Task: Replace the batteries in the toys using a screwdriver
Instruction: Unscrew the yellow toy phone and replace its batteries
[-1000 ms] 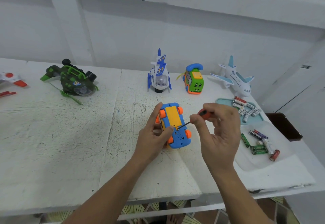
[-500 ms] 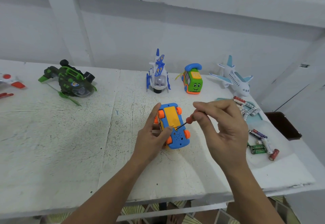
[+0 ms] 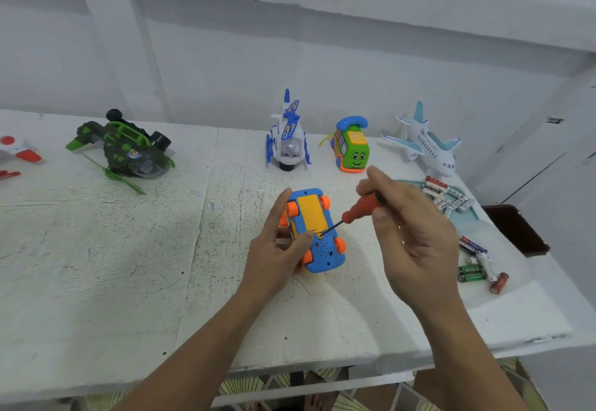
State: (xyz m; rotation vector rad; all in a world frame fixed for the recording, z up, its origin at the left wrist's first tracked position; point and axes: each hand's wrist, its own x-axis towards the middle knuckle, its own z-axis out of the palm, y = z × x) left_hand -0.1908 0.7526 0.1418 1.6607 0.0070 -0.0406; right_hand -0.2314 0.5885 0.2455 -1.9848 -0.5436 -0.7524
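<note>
Working at the centre of the white painted table (image 3: 129, 265), the left grip (image 3: 274, 249) clasps the upturned blue plastic toy car with orange wheels (image 3: 314, 214). The red-handled screwdriver (image 3: 361, 207) touches its yellow cover's near edge, the handle pinched by the right grip (image 3: 416, 239).

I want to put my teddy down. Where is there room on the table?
The widest bare patch of table lies between the green helicopter and the left hand. The front strip, nearer than the blue car, is bare. The right side is crowded: loose batteries, a battery tray, the airplane.
</note>
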